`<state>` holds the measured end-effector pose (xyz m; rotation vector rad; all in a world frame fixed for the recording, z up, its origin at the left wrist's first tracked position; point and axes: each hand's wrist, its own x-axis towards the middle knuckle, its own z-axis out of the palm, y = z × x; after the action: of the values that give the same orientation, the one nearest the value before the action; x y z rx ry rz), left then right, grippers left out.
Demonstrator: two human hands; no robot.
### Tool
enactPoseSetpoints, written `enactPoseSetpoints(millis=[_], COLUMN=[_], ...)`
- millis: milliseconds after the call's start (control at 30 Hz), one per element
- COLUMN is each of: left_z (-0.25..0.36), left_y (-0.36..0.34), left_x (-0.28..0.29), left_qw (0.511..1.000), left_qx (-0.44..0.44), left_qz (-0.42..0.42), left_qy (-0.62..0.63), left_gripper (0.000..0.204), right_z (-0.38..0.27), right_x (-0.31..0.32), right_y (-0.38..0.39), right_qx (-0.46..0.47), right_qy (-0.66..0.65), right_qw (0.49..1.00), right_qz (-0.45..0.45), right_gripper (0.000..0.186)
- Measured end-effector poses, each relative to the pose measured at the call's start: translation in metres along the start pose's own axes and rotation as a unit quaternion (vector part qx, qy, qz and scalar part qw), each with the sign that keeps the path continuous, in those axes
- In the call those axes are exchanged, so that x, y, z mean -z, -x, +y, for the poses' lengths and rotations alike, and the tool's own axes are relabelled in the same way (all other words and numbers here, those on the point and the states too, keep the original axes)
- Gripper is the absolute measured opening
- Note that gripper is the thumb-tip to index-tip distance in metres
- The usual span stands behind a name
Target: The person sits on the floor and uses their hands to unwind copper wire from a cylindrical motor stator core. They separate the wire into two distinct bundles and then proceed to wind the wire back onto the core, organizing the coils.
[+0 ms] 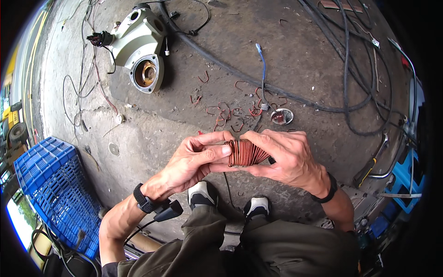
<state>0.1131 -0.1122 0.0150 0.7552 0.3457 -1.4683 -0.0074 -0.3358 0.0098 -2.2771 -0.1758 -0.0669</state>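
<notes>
Between my two hands is a coil of reddish-brown copper wire (247,153), its turns packed side by side and fanning slightly toward the right. My left hand (197,159) pinches the coil's left end, thumb across the near face and fingers behind and below. Around the right end my right hand (288,156) is closed, the forefinger along the top and other fingers underneath. The coil's far right end is hidden by that hand. On the ground just beyond lie several bent pieces of red wire (224,113) and a small round dish (282,116) with reddish bits in it.
A pale metal housing (138,41) with a round opening lies at the upper left. Thick black cable (217,67) crosses the floor, looping at right. A blue plastic crate (60,189) stands left, a blue stool (406,177) right, beside a yellow-and-black handled tool (365,172).
</notes>
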Motion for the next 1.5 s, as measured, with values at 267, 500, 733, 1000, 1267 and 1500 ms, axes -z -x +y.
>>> enactPoseSetpoints(millis=[267,500,733,1000,1267,1500], left_z=[0.0,0.015,0.015,0.017,0.01,0.007], left_y=[-0.003,-0.002,-0.001,0.001,-0.004,-0.004], left_x=[0.007,-0.017,-0.015,-0.008,-0.008,-0.006], left_qw=[1.0,0.936,0.901,0.928,0.96,0.904], left_qx=[-0.006,-0.067,-0.105,-0.078,-0.048,-0.129], left_qz=[-0.004,0.001,0.022,-0.027,-0.005,0.01], left_qy=[-0.022,-0.344,-0.42,-0.364,-0.277,-0.407], left_gripper=[0.032,0.059,0.061,0.059,0.062,0.06], right_z=[0.001,0.004,0.002,0.005,0.001,0.0], right_x=[0.012,0.009,0.019,0.017,0.007,0.013], right_y=[-0.001,0.003,0.004,0.002,0.0,0.0], right_qx=[0.006,0.032,0.009,0.019,0.003,0.0], right_qy=[0.02,0.035,0.037,-0.033,-0.027,-0.017], right_qw=[1.0,0.999,0.999,0.999,1.0,1.0], right_qz=[-0.012,0.01,-0.012,-0.009,0.01,0.015], right_gripper=[0.057,0.058,0.056,0.057,0.054,0.054])
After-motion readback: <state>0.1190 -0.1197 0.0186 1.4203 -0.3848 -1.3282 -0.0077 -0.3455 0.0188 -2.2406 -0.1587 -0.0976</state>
